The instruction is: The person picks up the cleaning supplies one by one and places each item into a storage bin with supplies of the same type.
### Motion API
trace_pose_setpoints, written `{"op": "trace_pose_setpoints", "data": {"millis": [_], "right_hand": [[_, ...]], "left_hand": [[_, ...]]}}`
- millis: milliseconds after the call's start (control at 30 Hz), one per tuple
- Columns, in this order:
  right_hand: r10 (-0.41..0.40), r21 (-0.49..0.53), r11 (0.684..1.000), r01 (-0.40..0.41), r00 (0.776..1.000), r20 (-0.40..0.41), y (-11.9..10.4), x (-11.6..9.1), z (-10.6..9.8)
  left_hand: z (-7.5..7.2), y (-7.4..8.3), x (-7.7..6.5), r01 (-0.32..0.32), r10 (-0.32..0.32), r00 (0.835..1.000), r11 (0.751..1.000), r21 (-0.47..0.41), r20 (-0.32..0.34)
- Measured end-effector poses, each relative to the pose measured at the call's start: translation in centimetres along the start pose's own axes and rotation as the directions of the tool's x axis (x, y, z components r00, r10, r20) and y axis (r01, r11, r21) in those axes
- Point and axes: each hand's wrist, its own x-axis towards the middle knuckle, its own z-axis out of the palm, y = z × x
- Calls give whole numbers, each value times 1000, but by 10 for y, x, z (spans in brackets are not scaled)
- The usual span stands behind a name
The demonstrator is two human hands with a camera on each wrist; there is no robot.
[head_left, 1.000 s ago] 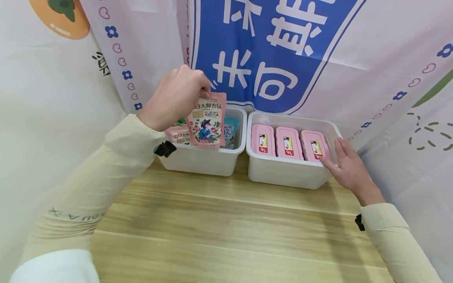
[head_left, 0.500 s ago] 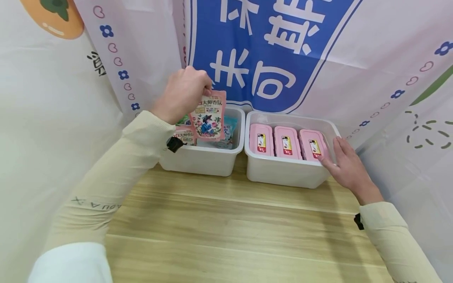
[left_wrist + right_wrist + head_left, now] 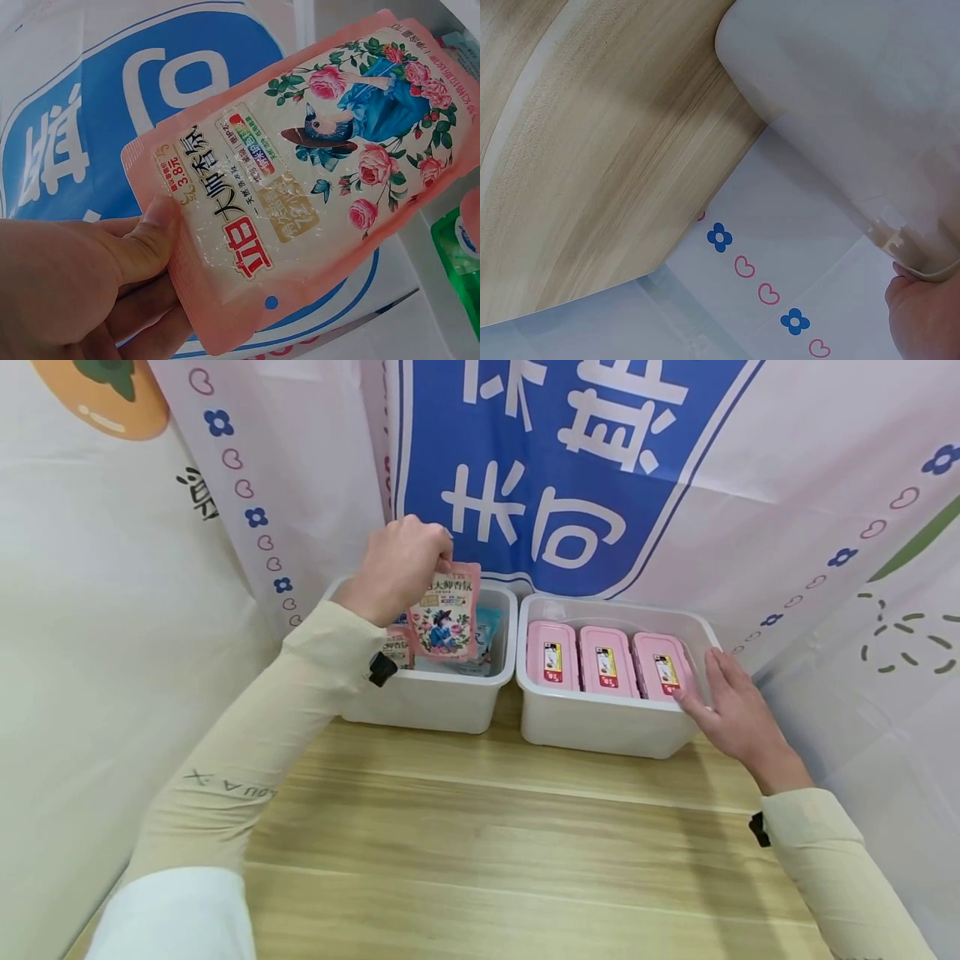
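My left hand [image 3: 399, 568] pinches the top edge of a pink detergent pouch [image 3: 447, 620], held upright above the left white bin [image 3: 420, 703]. In the left wrist view the thumb lies on the front of the pouch [image 3: 330, 150], which has roses and a blue figure. Inside that bin are another pink pouch [image 3: 397, 647], a blue pouch [image 3: 487, 631] and, in the left wrist view, a green one [image 3: 457, 251]. My right hand [image 3: 738, 714] rests with extended fingers against the right corner of the right white bin [image 3: 600, 727].
Three pink lidded boxes [image 3: 609, 662] stand side by side in the right bin. Both bins sit at the back of a wooden table [image 3: 495, 843], close to a printed cloth backdrop [image 3: 795, 452]. Cloth also hangs along the left and right sides.
My left hand and the pouch have shifted slightly right, rising and then dropping a little over the left bin. The head view has drifted slightly. My right hand stays on the right bin.
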Motion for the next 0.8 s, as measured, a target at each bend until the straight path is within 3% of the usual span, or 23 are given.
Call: {"op": "trace_pose_setpoints", "data": {"millis": [433,800], "right_hand": [[-5,13,1000,5,1000,-15,1,-2,0],[8,0,1000,-8,1000,-10,0,-1,-1]], "left_hand": [[31,-7,7,-12,13,1000,1000,-21,8],[54,-11,6,7,-6,998,999,-35,57]]}}
